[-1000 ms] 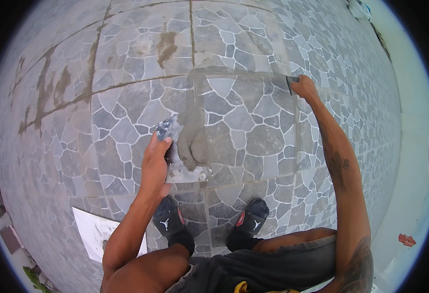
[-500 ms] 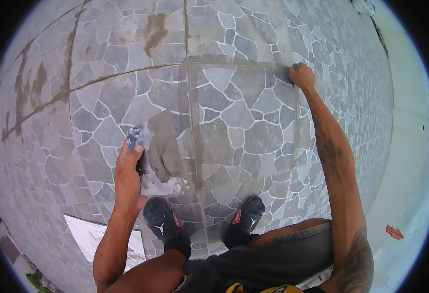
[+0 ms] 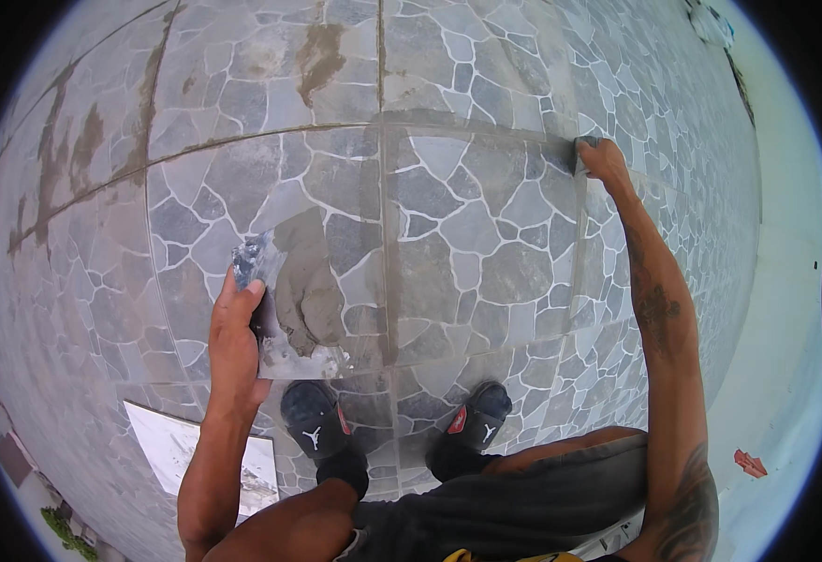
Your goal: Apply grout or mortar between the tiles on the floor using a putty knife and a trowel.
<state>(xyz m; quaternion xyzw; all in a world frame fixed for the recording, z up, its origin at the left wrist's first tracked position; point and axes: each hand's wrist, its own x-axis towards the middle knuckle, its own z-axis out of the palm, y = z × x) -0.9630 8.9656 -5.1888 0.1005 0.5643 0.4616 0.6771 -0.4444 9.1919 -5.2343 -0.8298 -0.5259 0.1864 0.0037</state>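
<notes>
My left hand (image 3: 236, 328) grips a flat rectangular trowel (image 3: 289, 363) at its left side, thumb on top. A thick heap of wet grey grout (image 3: 312, 286) lies across the trowel, which is held above the tiles just beyond my left foot. Far out to the right, my right arm is stretched forward, and my right hand (image 3: 608, 161) pinches a small grey scraper (image 3: 584, 155). That scraper rests at a joint where tile corners meet; its lower edge is partly hard to make out. Grey grout fills the vertical joint (image 3: 388, 281) between my hands.
Stone-patterned tiles (image 3: 514, 267) cover the floor. Grout smears (image 3: 322, 58) mark the far left tiles. A white panel (image 3: 172, 450) lies near my left forearm. My shoes (image 3: 313, 417) stand close by. A pale wall (image 3: 776, 281) and a reddish scrap (image 3: 750, 464) are at right.
My right hand has come slightly nearer along the joint and turned, so more of the scraper shows. My left hand keeps the loaded trowel nearly still. The whole view has shifted a little.
</notes>
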